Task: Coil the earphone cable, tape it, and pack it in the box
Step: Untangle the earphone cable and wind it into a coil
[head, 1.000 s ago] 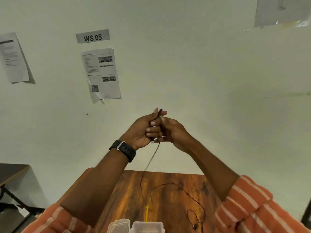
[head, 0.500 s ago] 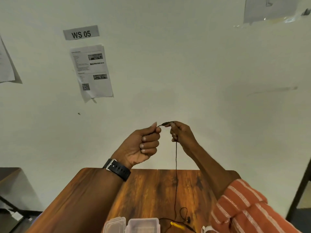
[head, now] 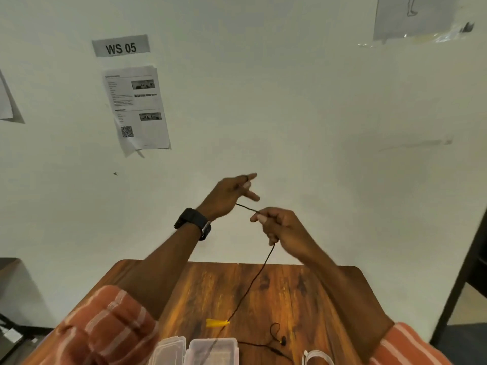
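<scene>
A thin black earphone cable (head: 253, 281) runs taut between my two raised hands and then hangs down to the wooden table (head: 303, 293). My left hand (head: 228, 194) has fingers spread, and the cable's end seems looped at its fingers. My right hand (head: 279, 226) pinches the cable just right of and below the left hand. An earbud (head: 283, 341) and a loop of cable lie on the table near the front edge. A clear plastic box (head: 213, 350) stands open at the bottom edge. A yellow piece (head: 217, 323) sits on the cable beside the box.
A white tape roll (head: 317, 358) shows partly at the bottom right. The wall behind carries a "WS 05" label (head: 121, 46) and printed sheets. A dark table frame (head: 463, 280) stands at the right. Another dark surface lies at the far left.
My left hand has gone from a closed fist to spread fingers and moved up. My right hand has drawn the cable down and to the right. The view has shifted slightly.
</scene>
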Available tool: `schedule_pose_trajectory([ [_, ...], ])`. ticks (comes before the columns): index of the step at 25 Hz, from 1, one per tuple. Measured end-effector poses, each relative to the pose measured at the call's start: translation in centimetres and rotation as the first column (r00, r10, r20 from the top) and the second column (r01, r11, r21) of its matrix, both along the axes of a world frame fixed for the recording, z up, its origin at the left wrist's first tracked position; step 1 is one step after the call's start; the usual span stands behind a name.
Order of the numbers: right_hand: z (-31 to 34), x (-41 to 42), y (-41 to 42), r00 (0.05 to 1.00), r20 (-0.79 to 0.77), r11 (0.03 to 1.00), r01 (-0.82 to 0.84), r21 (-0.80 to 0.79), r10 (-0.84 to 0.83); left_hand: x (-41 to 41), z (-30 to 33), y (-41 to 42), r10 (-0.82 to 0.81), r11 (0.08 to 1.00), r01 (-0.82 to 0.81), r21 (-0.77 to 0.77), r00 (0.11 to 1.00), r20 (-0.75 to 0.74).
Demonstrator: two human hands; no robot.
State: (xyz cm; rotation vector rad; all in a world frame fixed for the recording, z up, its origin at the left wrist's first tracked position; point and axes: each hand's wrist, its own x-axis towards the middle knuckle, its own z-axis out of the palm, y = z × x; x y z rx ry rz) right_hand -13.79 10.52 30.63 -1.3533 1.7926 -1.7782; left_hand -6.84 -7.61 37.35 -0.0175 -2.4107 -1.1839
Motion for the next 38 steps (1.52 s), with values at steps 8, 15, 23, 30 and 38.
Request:
schedule_pose_trajectory([
  [8, 5.5, -5.1, 0.0, 0.999, 0.035, 0.998, 0.016, -0.056, -0.014, 2.3, -5.2, 4.7, -0.506, 0.527, 0.431, 0.733, 0.851, -0.136],
  [15, 2.1, -2.8, -3.2, 0.914, 0.362, 0.97, -0.11, -0.218, 0.185, 2.5, 5.9, 3.7, -0.388, 0.435, 0.605, 0.667, 0.794, -0.467],
  [23, 4.5, 2.7, -0.6, 0.846, 0.234, 0.875, -0.438, -0.204, 0.478, 0.5, 17.7, -0.7, -0.028, 0.984, 0.112, 0.141, 0.87, -0.492],
  [30, 13.8, 2.1, 1.9, 0.838, 0.209, 0.831, -0.404, -0.383, 0.504, 2.5, 13.0, -2.7, 0.019, 0.946, -0.022, -0.322, 1.0, -0.011],
  [38, 15.4, -2.8, -1.2, 0.875, 0.436, 0.959, -0.101, -0.265, 0.213, 5.3, 4.9, 1.9, -0.565, 0.636, 0.531, 0.56, 0.815, -0.131],
])
